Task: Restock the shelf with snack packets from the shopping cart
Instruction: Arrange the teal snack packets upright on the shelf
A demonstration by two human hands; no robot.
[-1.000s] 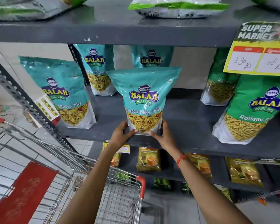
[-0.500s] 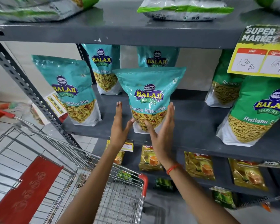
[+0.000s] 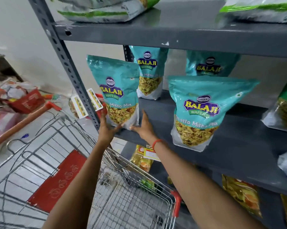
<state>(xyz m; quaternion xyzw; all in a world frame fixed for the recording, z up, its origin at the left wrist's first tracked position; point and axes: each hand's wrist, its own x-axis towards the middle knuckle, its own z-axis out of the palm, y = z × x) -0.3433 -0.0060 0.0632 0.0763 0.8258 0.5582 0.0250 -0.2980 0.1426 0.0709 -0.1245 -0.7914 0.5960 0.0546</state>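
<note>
A teal Balaji Khatta Mitha Mix packet (image 3: pixel 118 90) stands at the left front corner of the grey middle shelf (image 3: pixel 238 129). My left hand (image 3: pixel 106 128) presses its lower left side and my right hand (image 3: pixel 145 126) its lower right side, both gripping its base. A second teal packet (image 3: pixel 204 109) stands upright to the right, untouched. Two more teal packets (image 3: pixel 148 71) stand behind them. The wire shopping cart (image 3: pixel 122 195) sits below my arms; its basket looks bare apart from a red panel (image 3: pixel 58 180).
Green Ratlami packets (image 3: pixel 286 104) stand at the right of the shelf. White-green bags (image 3: pixel 103 9) lie on the top shelf. Yellow packets (image 3: pixel 240 199) fill the lower shelf. A slotted upright post (image 3: pixel 65 63) borders the shelf's left. Red boxes and clutter (image 3: pixel 22 100) lie on the floor left.
Both hands let go of the middle teal packet, left standing on the shelf, and moved left to clasp the base of the corner packet. The view swung left.
</note>
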